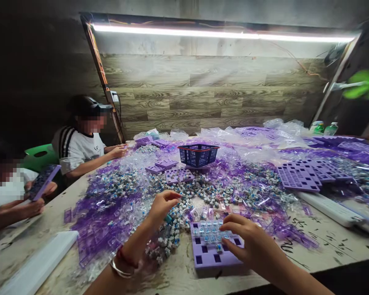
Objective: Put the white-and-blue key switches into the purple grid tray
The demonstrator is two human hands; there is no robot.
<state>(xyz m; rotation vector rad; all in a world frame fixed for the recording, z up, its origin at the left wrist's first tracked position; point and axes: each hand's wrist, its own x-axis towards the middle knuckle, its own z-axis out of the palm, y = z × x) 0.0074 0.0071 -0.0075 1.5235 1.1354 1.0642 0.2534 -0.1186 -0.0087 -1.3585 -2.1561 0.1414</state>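
The right hand (pixel 247 239) is reaching over the purple plate (pixel 205 259), its fingers curving loosely with a gap showing between forefinger and thumb. The plate is lying on the worktop (pixel 162 284), under those fingers and out to their left, its dark square openings showing. Rows of clear blocks (pixel 209 231) with blue insides are sitting just left of the fingertips — and a single block (pixel 219 248) is sitting just beside the thumb tip. Whether the right fingers are touching any of it, I can't tell.

Farther left, the left hand (pixel 160 208) is hanging over a heap of small grey-and-blue parts (pixel 169 241), its fingertips bunching close together — whether they're pinching anything, I can't tell. Beyond both hands' fingers, a dark basket (pixel 198 156) is standing, and well to their left a co-worker (pixel 83 147) is wearing a headset.
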